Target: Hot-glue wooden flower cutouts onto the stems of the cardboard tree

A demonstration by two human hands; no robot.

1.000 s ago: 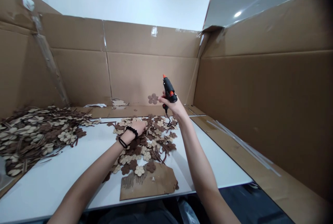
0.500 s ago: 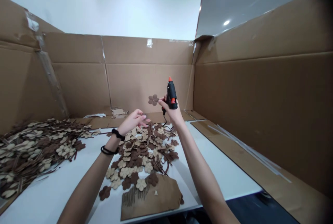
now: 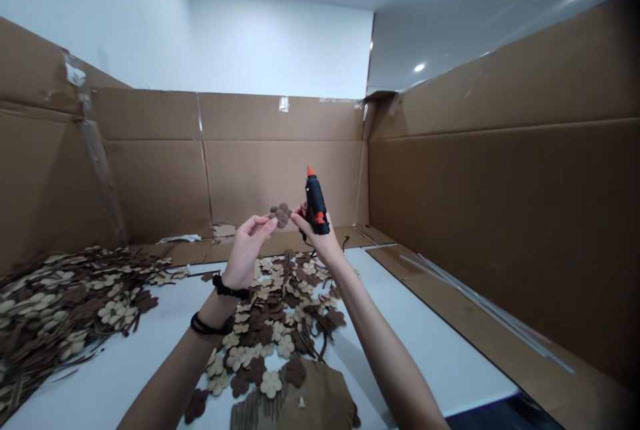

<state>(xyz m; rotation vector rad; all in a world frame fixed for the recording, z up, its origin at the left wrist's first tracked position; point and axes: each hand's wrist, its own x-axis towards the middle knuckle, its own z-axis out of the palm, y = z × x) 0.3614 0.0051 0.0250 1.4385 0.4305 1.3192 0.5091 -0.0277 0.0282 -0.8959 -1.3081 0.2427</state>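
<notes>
Above the table, my left hand (image 3: 251, 243) pinches the left edge of a brown flower cutout (image 3: 282, 215) between thumb and fingers. On its other side, the thumb and a fingertip of my right hand (image 3: 320, 238) touch the same flower. That right hand is also wrapped round a black hot glue gun (image 3: 316, 203), whose orange nozzle points up. Below both hands spreads a heap of brown and cream flower cutouts (image 3: 273, 313). A worn piece of cardboard (image 3: 320, 393) lies at the near edge, with several loose flowers touching it.
A larger pile of flowers and thin strips (image 3: 75, 310) covers the table's left side. Long clear glue sticks (image 3: 490, 310) lie on a cardboard strip at the right. Tall cardboard walls (image 3: 280, 170) stand round the white tabletop (image 3: 415, 330).
My left hand has risen from above the heap and taken hold of the flower that my right hand held out. The view has tilted up slightly.
</notes>
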